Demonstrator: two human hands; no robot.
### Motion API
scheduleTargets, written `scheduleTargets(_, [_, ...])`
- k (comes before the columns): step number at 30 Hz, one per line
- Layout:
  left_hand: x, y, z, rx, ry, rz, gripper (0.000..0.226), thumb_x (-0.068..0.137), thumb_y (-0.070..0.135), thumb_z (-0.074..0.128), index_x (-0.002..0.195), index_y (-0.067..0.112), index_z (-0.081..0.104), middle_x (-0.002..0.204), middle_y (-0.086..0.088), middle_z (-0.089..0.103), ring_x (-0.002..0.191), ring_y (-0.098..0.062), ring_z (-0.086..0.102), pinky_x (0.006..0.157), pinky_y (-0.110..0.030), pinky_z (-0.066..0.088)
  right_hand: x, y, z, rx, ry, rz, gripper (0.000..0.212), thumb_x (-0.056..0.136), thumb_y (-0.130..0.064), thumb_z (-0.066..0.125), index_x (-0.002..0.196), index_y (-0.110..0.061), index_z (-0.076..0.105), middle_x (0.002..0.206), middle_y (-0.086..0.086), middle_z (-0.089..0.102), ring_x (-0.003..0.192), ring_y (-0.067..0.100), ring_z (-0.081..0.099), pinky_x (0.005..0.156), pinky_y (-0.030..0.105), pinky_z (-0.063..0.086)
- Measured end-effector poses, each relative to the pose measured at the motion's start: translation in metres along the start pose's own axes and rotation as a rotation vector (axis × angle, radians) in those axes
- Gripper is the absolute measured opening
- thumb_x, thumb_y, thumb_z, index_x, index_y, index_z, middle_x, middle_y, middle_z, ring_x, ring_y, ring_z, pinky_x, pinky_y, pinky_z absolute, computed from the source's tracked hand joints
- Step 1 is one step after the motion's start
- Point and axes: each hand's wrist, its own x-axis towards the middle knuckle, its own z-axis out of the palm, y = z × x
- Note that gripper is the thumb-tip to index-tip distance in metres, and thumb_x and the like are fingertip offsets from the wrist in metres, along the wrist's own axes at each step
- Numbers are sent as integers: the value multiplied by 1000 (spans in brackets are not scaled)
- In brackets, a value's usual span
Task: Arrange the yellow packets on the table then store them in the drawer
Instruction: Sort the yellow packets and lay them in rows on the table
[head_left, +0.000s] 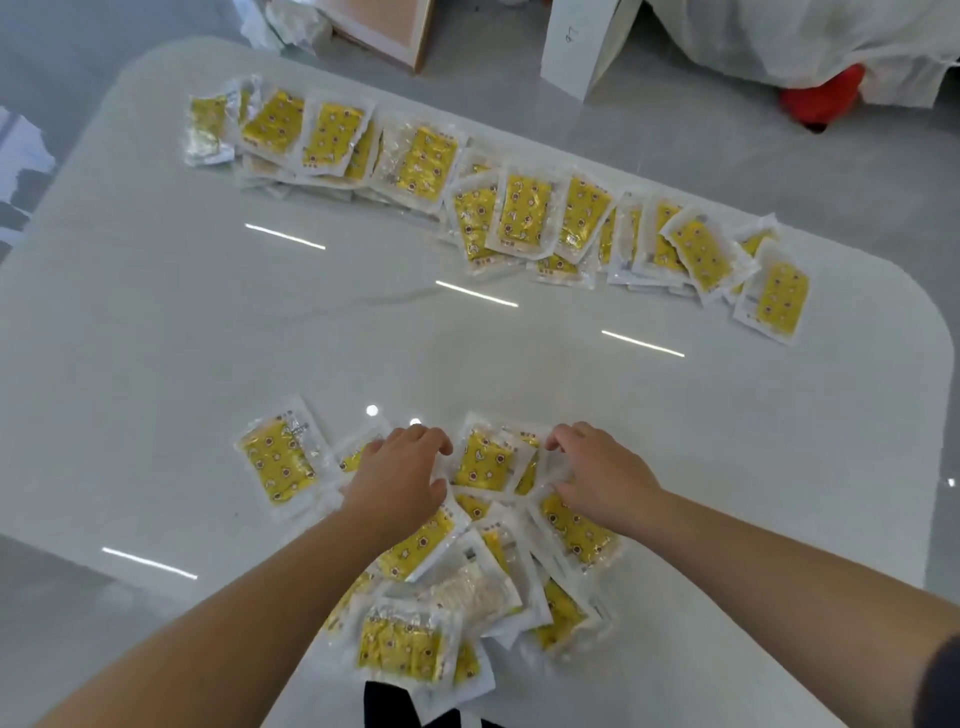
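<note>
Left hand (400, 483) and right hand (602, 478) lie, fingers bent, on the pile (488, 460) of packets; grip unclear. Far beyond them, a row (524, 213) of packets crosses the table (208, 338).

One table (156, 338) is carrying all the packets (524, 218), and they are lying in two groups. Along the far edge, one overlapping row is showing at least fifteen yellow packets. More are peeking out from underneath, so an exact number is not coming clear. By the near edge, one loose heap is showing about a dozen, also overlapping too much for a firm count. One pale packet (470, 587) is lying among them. Two hands are resting on that heap: one left hand (400, 478) and one right hand (602, 475). Beyond the far edge, one framed board (384, 31) and one red object (821, 93) are sitting on the floor.
</note>
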Motion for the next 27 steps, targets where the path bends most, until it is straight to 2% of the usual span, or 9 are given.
scheduleTargets(5, [19, 20, 14, -30, -22, -55, 57, 86, 30, 63, 136, 25, 37, 140, 3, 37, 118, -18, 49, 100, -38, 43, 2, 17, 8, -175, -45, -170, 60, 83, -21, 61, 138, -30, 38, 137, -6, 41, 124, 16, 41, 94, 29, 42])
scheduleTargets(11, [47, 32, 20, 213, -41, 135, 70, 83, 39, 66, 142, 24, 31, 141, 1, 38, 127, -21, 40, 104, -39, 37, 8, 25, 11, -421, -53, -339, 61, 83, -30, 64, 139, -30, 38, 131, -7, 44, 121, 15, 40, 95, 30, 28])
scheduleTargets(15, [60, 41, 25, 248, -28, 191, 66, 82, 42, 67, 138, 24, 36, 134, 0, 42, 122, -21, 42, 100, -37, 39, 17, 28, 14, -447, -63, -331, 60, 80, -38, 71, 133, -28, 43, 125, -7, 49, 117, 15, 44, 97, 32, 30])
scheduleTargets(19, [67, 45, 31, 249, -33, 164, 61, 83, 41, 68, 134, 23, 40, 130, 0, 45, 119, -21, 43, 99, -36, 38, 20, 27, 14, -437, -98, -332, 54, 79, -40, 74, 125, -25, 48, 120, -6, 53, 114, 17, 47, 94, 31, 32])
scheduleTargets(23, [74, 46, 35, 113, -14, 84, 45, 86, 36, 66, 125, 24, 45, 125, 3, 49, 115, -19, 47, 97, -35, 35, 22, 28, 12, -432, -116, -345, 43, 81, -36, 72, 118, -23, 54, 114, -4, 52, 109, 18, 48, 86, 30, 34])
scheduleTargets(27, [78, 45, 33, 47, -25, 24, 28, 92, 33, 58, 118, 23, 53, 117, 3, 53, 111, -19, 51, 96, -35, 34, 29, 30, 10, -347, -126, -314, 15, 90, -22, 60, 105, -22, 59, 105, -3, 53, 101, 19, 54, 74, 28, 38])
